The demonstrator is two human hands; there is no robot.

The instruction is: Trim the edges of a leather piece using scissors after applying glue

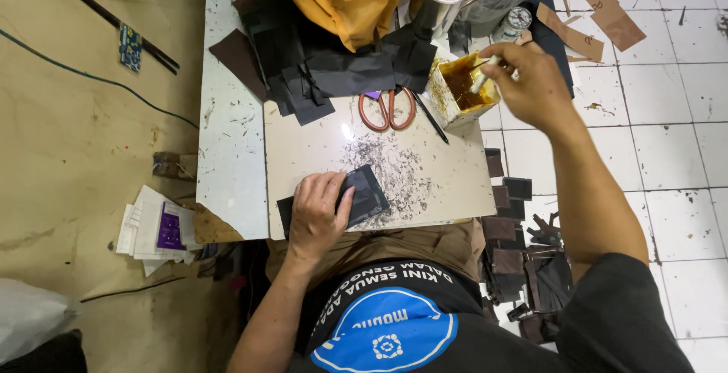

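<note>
Left hand (317, 212) flat on dark leather piece (368, 195), right hand (531, 85) fingers pinching brush (481, 76) (glue tin (461, 89))

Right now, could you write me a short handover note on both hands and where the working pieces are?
Left hand: flat on the dark leather piece, pinning it to the white work board.
Right hand: holding a small brush, tip dipped in the open tin of amber glue.
Orange-handled scissors lie beside the tin; a stack of cut dark pieces sits at the far edge.
Done: brush in the glue. Left: no glue visible on the held piece yet.
</note>
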